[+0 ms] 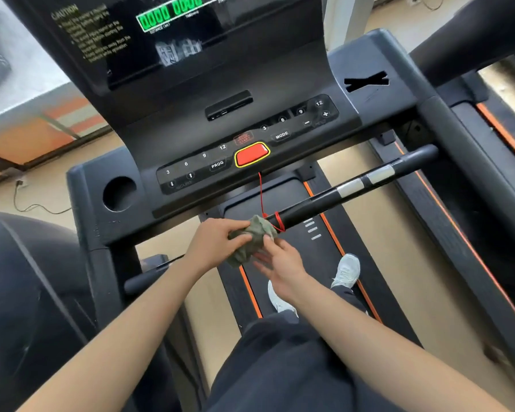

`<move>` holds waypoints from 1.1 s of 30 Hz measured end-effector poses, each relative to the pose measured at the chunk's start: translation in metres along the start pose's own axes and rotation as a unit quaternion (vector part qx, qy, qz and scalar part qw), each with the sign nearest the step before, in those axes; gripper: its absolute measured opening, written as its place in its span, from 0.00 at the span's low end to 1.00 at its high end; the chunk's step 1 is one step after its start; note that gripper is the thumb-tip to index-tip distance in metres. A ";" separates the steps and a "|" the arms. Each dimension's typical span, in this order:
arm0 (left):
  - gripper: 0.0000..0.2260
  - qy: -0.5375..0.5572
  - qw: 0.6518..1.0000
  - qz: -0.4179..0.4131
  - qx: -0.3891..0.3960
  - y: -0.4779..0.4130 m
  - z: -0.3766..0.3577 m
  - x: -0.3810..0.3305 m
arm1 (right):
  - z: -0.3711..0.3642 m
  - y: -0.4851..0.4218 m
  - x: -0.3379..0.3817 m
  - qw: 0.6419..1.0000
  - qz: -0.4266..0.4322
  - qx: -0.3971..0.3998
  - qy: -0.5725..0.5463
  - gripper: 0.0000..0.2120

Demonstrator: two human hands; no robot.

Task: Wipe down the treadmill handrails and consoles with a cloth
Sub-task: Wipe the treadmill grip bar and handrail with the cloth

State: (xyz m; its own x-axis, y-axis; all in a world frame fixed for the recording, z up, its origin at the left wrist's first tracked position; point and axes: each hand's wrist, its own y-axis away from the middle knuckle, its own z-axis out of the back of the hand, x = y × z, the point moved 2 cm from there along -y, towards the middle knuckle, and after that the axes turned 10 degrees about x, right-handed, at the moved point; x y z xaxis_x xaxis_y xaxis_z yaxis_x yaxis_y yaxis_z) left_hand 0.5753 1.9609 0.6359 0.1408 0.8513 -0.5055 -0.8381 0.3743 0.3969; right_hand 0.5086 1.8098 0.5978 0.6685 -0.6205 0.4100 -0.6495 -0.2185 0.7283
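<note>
- Our left grip is curled round the bunched green cloth, thumb and fingers closed on it. It presses the wad against the black cross bar roughly midway along its length.
- Our right grip comes in from below with the fingers mostly straight. Its fingertips touch the cloth's lower fold, and we think it holds nothing, though the wad hides part of that contact.
- The cloth sits just beside the red cord, which is looped round the bar and runs up toward the stop button.
- We judge the step in hand to be the cross bar. The stretch with the silver patches lies to the right of the cloth, and a short dark stretch shows to the left past our forearm.
- Nothing on the bar tells us which of the two stretches is already wiped.
- The console, with its keys and lit display, shows no streaks or damp sheen that we can make out, so we take it as still to do.
- The long side handrail on the right lies well apart from the cloth and also seems to be left.
- On that reading we are in the early or middle part of the job, with most surfaces ahead.
</note>
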 end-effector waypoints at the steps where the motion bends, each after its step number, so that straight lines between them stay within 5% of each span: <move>1: 0.15 0.008 1.000 -0.001 0.004 -0.006 -0.001 -0.004 | 0.000 -0.003 0.002 1.000 0.012 -0.017 -0.006 0.05; 11: 0.15 0.061 0.996 -0.051 0.033 -0.053 -0.010 -0.034 | 0.011 -0.009 0.020 0.987 0.084 -0.105 -0.084 0.03; 19: 0.16 0.091 0.975 -0.065 0.193 -0.056 -0.002 -0.015 | 0.000 -0.008 0.004 0.992 0.073 -0.048 -0.092 0.09; 27: 0.20 0.021 0.985 -0.040 0.165 -0.016 0.004 0.033 | -0.022 -0.011 -0.029 0.998 0.023 0.016 -0.058 0.12; 33: 0.18 0.021 0.994 0.008 0.109 0.029 0.005 0.071 | -0.021 0.000 -0.041 0.996 -0.021 0.048 0.074 0.12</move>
State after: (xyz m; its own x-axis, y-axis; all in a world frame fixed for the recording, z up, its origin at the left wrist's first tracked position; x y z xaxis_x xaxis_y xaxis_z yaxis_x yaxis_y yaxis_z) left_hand 0.5638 2.0338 0.6150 0.1022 0.8436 -0.5272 -0.7049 0.4354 0.5600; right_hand 0.4885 1.8513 0.5923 0.7367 -0.4936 0.4621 -0.6474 -0.3175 0.6929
